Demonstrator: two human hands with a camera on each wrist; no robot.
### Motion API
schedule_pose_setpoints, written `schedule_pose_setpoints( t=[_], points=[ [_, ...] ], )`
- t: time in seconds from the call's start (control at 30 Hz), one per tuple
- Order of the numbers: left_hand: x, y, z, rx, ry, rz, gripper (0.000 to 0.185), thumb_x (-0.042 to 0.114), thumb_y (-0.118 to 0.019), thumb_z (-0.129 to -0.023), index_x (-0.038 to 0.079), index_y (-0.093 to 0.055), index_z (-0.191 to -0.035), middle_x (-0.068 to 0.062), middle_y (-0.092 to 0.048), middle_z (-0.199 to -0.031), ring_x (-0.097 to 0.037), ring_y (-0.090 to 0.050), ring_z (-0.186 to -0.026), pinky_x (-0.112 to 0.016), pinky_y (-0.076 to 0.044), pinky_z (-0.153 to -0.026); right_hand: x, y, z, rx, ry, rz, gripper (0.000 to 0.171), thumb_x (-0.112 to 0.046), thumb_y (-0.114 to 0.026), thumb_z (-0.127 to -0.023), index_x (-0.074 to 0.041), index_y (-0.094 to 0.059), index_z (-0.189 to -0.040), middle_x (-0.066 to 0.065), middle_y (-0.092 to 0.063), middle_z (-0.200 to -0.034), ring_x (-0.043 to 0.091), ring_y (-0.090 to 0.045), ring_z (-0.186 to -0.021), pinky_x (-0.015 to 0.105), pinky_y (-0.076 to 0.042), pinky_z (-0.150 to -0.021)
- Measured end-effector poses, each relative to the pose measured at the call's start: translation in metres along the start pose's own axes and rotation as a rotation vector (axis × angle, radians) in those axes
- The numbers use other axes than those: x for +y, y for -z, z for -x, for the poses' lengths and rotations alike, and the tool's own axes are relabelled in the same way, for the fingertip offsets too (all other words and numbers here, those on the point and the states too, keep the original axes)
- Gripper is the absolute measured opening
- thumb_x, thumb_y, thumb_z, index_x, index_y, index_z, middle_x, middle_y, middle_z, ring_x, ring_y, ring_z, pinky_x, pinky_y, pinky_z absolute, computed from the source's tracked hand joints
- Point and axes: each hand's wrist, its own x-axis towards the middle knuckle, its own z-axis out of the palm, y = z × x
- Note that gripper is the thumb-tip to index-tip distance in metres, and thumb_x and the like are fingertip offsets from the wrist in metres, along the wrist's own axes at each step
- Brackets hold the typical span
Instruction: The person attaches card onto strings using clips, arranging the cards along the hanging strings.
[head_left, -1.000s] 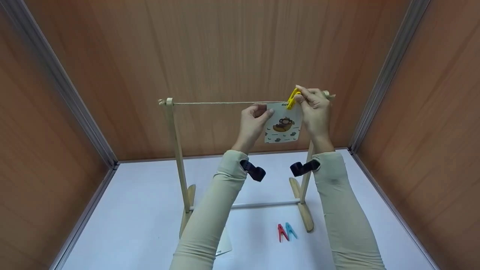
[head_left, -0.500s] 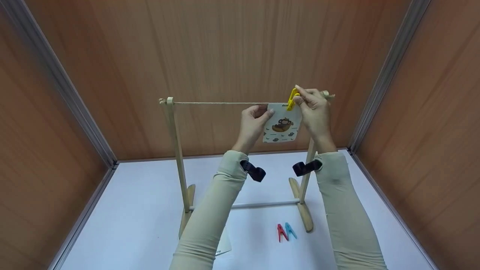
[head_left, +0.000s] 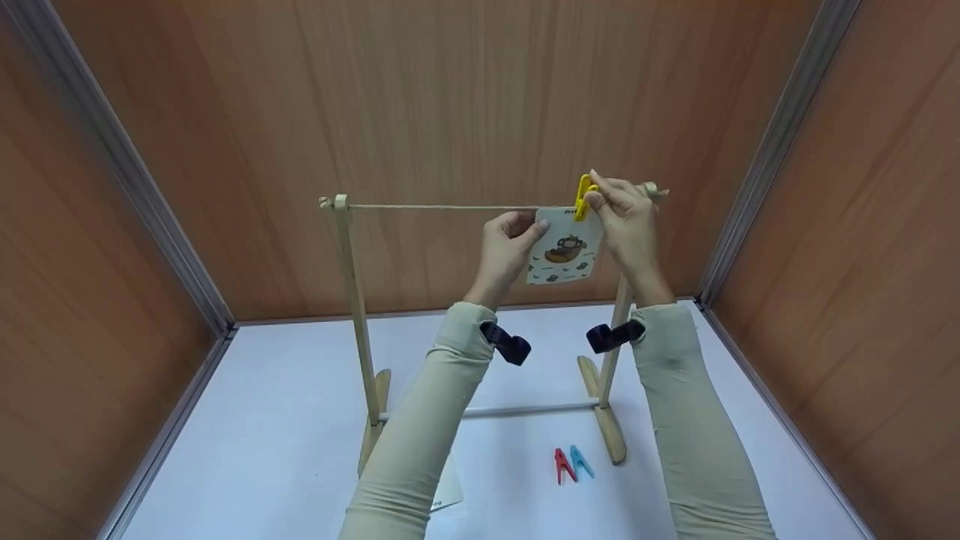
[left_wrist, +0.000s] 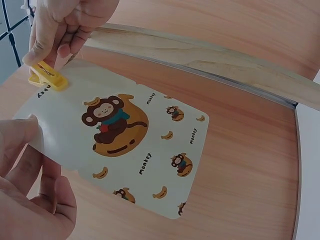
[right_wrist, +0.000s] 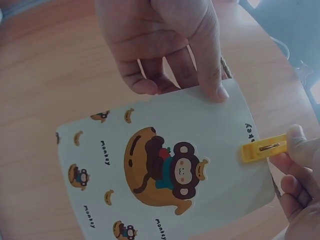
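Note:
A white card (head_left: 562, 266) printed with a monkey on a banana hangs at the string (head_left: 442, 206) of a wooden rack. My left hand (head_left: 504, 246) pinches the card's upper left edge between thumb and fingers. At the card's top edge sits a yellow clothespin (head_left: 581, 201), its jaws over the card. My right hand (head_left: 630, 225) squeezes the clothespin's handles between thumb and fingertips. In the right wrist view the clothespin (right_wrist: 265, 147) lies across the card's top edge beside small lettering. Whether its jaws also bite the string is hard to tell.
A red clothespin (head_left: 564, 466) and a blue clothespin (head_left: 581, 462) lie side by side on the white table (head_left: 285, 420). Another card (head_left: 448, 487) lies partly under my left forearm. The rack's left post (head_left: 355, 315) and right post (head_left: 615, 352) stand on wooden feet.
The yellow clothespin has turned slightly more upright and shifted a little left along the card's top edge. The card's lower end has swung slightly left. My left hand has hardly moved.

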Motion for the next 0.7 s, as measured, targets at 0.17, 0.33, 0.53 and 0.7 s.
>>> schedule_pose_setpoints(
  t=[0.17, 0.33, 0.53, 0.7],
  points=[
    [-0.001, 0.001, 0.0, -0.006, -0.017, 0.004, 0.023, 0.014, -0.061, -0.094, 0.001, -0.066, -0.112, -0.014, -0.07, -0.109, -0.019, -0.067, -0.099, -0.029, -0.053, -0.085, 0.0, -0.001, 0.001, 0.013, 0.002, -0.01, 0.04, -0.022, -0.059, -0.093, -0.007, -0.058, -0.13, 0.012, -0.062, -0.125, 0.013, -0.046, -0.108, 0.033, -0.043, -0.101],
    [0.0, 0.003, 0.0, -0.01, -0.026, 0.017, 0.026, 0.013, -0.059, -0.096, -0.001, -0.064, -0.117, -0.015, -0.069, -0.113, -0.021, -0.066, -0.102, -0.031, -0.053, -0.088, 0.0, -0.001, 0.001, 0.047, -0.002, -0.027, 0.037, -0.019, -0.06, -0.093, -0.007, -0.059, -0.129, 0.012, -0.063, -0.124, 0.014, -0.047, -0.107, 0.029, -0.04, -0.096],
    [-0.002, 0.007, 0.0, -0.015, -0.031, 0.035, 0.028, 0.011, -0.055, -0.098, -0.001, -0.063, -0.121, -0.016, -0.067, -0.118, -0.022, -0.064, -0.108, -0.032, -0.051, -0.092, 0.002, 0.0, 0.002, 0.079, -0.035, -0.028, 0.036, -0.02, -0.061, -0.093, -0.009, -0.061, -0.128, 0.009, -0.063, -0.122, 0.01, -0.05, -0.105, 0.022, -0.04, -0.092],
    [-0.005, 0.014, 0.002, -0.024, -0.04, 0.053, 0.028, 0.01, -0.051, -0.099, 0.0, -0.062, -0.123, -0.016, -0.067, -0.118, -0.022, -0.064, -0.109, -0.031, -0.05, -0.094, 0.006, 0.0, 0.005, 0.09, -0.031, -0.075, 0.035, -0.02, -0.061, -0.094, -0.008, -0.062, -0.126, 0.01, -0.064, -0.119, 0.006, -0.052, -0.097, 0.017, -0.043, -0.087]
  ],
)
